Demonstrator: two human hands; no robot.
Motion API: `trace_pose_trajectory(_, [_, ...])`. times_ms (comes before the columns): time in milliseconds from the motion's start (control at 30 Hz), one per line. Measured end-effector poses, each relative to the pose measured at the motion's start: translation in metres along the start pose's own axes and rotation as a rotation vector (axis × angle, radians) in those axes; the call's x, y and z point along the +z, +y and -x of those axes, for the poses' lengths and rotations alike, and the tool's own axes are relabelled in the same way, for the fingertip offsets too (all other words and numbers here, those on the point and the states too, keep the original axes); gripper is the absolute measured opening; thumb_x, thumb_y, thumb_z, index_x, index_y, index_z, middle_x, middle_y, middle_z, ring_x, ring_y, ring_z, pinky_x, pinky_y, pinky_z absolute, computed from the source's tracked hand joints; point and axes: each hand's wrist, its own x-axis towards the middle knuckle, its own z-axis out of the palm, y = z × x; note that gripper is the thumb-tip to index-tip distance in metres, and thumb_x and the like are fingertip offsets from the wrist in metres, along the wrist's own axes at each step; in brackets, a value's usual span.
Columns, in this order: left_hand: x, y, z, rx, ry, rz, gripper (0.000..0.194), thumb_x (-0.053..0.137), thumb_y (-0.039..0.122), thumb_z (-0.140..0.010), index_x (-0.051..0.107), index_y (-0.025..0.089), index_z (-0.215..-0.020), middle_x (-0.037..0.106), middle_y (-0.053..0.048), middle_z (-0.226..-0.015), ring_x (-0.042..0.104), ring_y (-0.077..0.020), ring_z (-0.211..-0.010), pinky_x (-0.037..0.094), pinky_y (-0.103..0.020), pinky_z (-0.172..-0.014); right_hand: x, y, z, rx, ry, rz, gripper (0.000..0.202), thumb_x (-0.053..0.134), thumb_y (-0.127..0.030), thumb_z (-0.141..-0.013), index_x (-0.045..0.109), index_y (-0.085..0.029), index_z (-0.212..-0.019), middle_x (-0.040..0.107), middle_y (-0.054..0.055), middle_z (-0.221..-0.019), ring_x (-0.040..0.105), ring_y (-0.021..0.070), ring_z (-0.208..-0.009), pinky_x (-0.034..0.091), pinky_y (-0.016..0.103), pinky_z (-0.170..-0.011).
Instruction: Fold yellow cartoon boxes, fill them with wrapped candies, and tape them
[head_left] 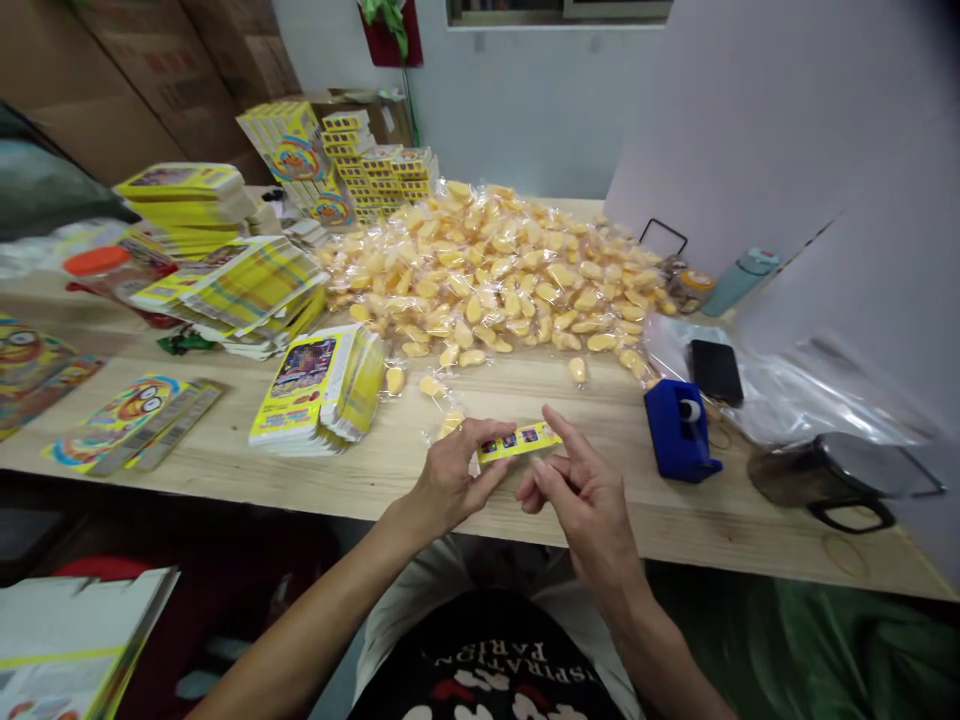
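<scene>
A small flat yellow carton [521, 440] with little pictures on its side is held at the table's front edge. My left hand [454, 470] is closed on its left end, fingers above and thumb below. At the other end is my right hand [581, 490], its index finger stretched out against the carton's end. The right thumb stands apart from that finger, near the lower edge, and the other fingers curl in. Just beyond my left hand, a wrapped yellow piece [451, 424] lies on the wooden table [405, 480].
A heap of wrapped yellow pieces [510, 280] covers the table's back. Flattened cartons [300, 390] lie in stacks to the left, with filled cartons [382, 170] behind. On the right are a blue tape dispenser [679, 435], phone [715, 371], dark mug [817, 475] and bottle [739, 280].
</scene>
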Motion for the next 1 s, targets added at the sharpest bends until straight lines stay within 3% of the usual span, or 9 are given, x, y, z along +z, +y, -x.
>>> trace_pose_trajectory(100, [-0.001,0.0,0.002,0.035,-0.014,0.013,0.046,0.068,0.013,-0.089,0.053,0.02,-0.132,0.072,-0.011,-0.117,0.07,-0.0196,-0.104,0.057,-0.033,-0.089,0.006,0.006,-0.008,0.043,0.048,0.017,0.08,0.065,-0.036,-0.089,0.031,-0.012,-0.157,0.069,-0.003,-0.062,0.06,0.014,-0.051,0.055,0.029,-0.056])
trace_pose_trajectory(233, [-0.004,0.0,-0.002,0.1,-0.101,0.03,0.033,0.062,0.012,-0.093,0.062,0.021,-0.125,0.07,-0.012,-0.12,0.067,-0.0215,-0.109,0.054,-0.038,-0.093,0.009,0.014,-0.008,0.024,0.096,0.065,0.078,0.062,-0.035,-0.091,0.029,-0.013,-0.158,0.066,-0.005,-0.059,0.06,0.0144,-0.05,0.054,0.028,-0.053])
trace_pose_trajectory(367, [-0.01,0.003,-0.011,0.008,-0.159,0.139,0.029,0.061,0.016,-0.094,0.066,0.02,-0.122,0.069,-0.014,-0.119,0.066,-0.022,-0.107,0.052,-0.039,-0.094,0.009,0.019,-0.003,-0.042,0.082,0.017,0.079,0.059,-0.027,-0.092,0.019,-0.016,-0.16,0.064,-0.007,-0.062,0.06,0.0134,-0.055,0.055,0.027,-0.06])
trace_pose_trajectory(500, [-0.014,0.006,-0.028,-0.105,-0.24,0.204,0.013,0.065,0.027,-0.095,0.068,0.017,-0.103,0.071,-0.01,-0.102,0.065,-0.0183,-0.092,0.051,-0.033,-0.085,0.009,0.025,-0.002,-0.084,0.091,0.007,0.081,0.057,-0.024,-0.094,0.013,-0.019,-0.161,0.065,-0.006,-0.067,0.062,0.0134,-0.062,0.056,0.028,-0.066])
trace_pose_trajectory(600, [-0.012,0.012,-0.038,-0.123,-0.326,0.127,0.014,0.062,0.03,-0.096,0.065,0.017,-0.094,0.068,-0.004,-0.088,0.062,-0.015,-0.08,0.048,-0.027,-0.074,0.01,0.029,-0.001,-0.104,0.099,0.014,0.082,0.058,-0.027,-0.095,0.01,-0.021,-0.162,0.067,-0.005,-0.069,0.064,0.0136,-0.063,0.056,0.028,-0.068])
trace_pose_trajectory(700, [-0.006,0.021,-0.039,-0.035,-0.375,-0.053,0.011,0.056,0.027,-0.098,0.06,0.016,-0.096,0.066,-0.004,-0.086,0.061,-0.0166,-0.079,0.047,-0.027,-0.072,0.004,0.029,0.006,-0.056,0.065,0.002,0.093,0.062,-0.031,-0.093,0.001,-0.022,-0.162,0.07,-0.004,-0.073,0.066,0.0155,-0.064,0.056,0.03,-0.067])
trace_pose_trajectory(800, [-0.008,0.02,-0.027,0.019,-0.259,-0.206,0.011,0.05,0.024,-0.098,0.058,0.017,-0.095,0.066,-0.006,-0.087,0.06,-0.0179,-0.078,0.047,-0.029,-0.071,-0.021,0.033,0.007,0.053,0.051,0.125,0.102,0.068,-0.04,-0.087,0.0,-0.02,-0.162,0.073,0.0,-0.078,0.067,0.0191,-0.062,0.056,0.033,-0.062])
trace_pose_trajectory(900, [-0.03,0.002,0.002,-0.237,-0.056,-0.132,0.012,0.054,0.029,-0.097,0.055,0.018,-0.096,0.064,-0.003,-0.083,0.059,-0.0147,-0.072,0.046,-0.025,-0.066,-0.052,0.041,-0.017,0.003,0.159,0.441,0.084,0.068,-0.045,-0.085,0.031,-0.017,-0.155,0.071,0.001,-0.075,0.066,0.0213,-0.063,0.054,0.036,-0.062])
trace_pose_trajectory(1000, [-0.062,-0.024,0.049,-0.622,0.039,0.016,0.02,0.056,0.039,-0.098,0.053,0.019,-0.095,0.061,0.001,-0.077,0.057,-0.0123,-0.064,0.044,-0.022,-0.058,-0.047,0.048,-0.062,-0.239,0.148,0.775,0.049,0.06,-0.038,-0.087,0.059,-0.018,-0.132,0.069,0.004,-0.082,0.065,0.0227,-0.072,0.053,0.039,-0.071])
